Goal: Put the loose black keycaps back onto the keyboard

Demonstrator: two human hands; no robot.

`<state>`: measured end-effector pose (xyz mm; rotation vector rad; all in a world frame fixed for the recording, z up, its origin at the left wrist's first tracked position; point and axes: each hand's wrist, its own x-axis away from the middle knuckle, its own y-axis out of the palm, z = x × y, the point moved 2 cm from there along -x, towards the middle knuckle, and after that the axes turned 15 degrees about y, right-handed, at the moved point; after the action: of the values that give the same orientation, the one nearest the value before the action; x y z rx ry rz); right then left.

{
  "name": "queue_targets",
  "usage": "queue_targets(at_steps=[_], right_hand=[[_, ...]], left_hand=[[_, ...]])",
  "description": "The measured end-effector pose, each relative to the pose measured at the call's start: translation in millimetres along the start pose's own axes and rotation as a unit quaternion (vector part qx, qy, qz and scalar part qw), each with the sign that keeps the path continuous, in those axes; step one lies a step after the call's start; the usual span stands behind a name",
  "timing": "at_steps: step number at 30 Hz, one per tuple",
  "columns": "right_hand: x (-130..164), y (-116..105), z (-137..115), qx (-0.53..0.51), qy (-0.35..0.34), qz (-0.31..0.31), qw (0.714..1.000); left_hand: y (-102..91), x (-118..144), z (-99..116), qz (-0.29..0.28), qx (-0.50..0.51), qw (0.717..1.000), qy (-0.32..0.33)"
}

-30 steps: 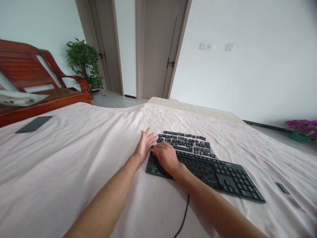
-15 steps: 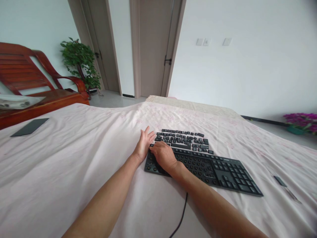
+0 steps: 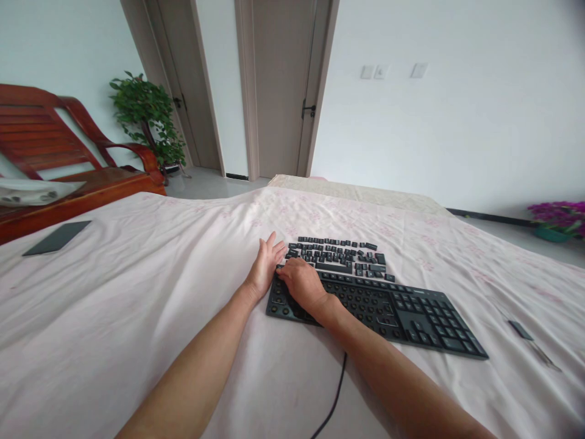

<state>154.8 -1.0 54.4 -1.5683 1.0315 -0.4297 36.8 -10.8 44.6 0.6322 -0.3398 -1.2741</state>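
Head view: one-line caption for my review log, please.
Right hand on the keyboard's left end, left hand flat on the sheet beside it, loose keycaps behind.

The pink sheet (image 3: 137, 292) lies bare and wide to the left of the left hand (image 3: 265, 268), with only a dark flat tablet (image 3: 57, 236) near its far left edge; the keyboard (image 3: 379, 308) blocks the middle, the right hand (image 3: 301, 285) resting on its left end; loose keycaps (image 3: 338, 255) crowd the strip just beyond it; a black cable (image 3: 336, 396) runs toward the near edge between the forearms; a small tool (image 3: 530, 344) lies well apart to the right, with open sheet between.
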Motion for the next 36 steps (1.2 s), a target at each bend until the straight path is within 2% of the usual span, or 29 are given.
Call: queue_targets(at_steps=[7,12,18,22,27,32,36], right_hand=[[3.0,-1.7,0.4,-0.001,-0.014,0.012,1.0],[2.8,-5.3,-1.9,0.01,-0.028,0.013,0.999],[2.0,-7.6,-6.6,0.057,-0.051,0.003,0.997],[-0.5,-9.6,-10.3,0.083,-0.055,-0.013,0.995],[0.2,-10.5,-14.9,0.108,-0.069,-0.027,0.991],[0.8,-9.3,-13.0,0.099,-0.062,-0.032,0.993],[-0.6,-8.0,-10.3,0.092,-0.05,-0.025,0.994]], left_hand=[[0.8,-2.4,0.8,0.006,0.023,1.0,-0.012],[-2.9,-3.4,-3.2,0.006,0.007,1.0,0.007],[-10.3,-2.5,-8.8,-0.024,-0.044,0.998,0.046],[-7.1,-0.4,-5.0,0.001,-0.052,0.998,0.038],[0.1,0.5,0.8,0.055,-0.041,0.998,-0.015],[2.0,-2.5,1.4,-0.02,0.01,1.0,-0.001],[-0.8,-2.2,-1.1,-0.02,0.005,1.0,-0.002]])
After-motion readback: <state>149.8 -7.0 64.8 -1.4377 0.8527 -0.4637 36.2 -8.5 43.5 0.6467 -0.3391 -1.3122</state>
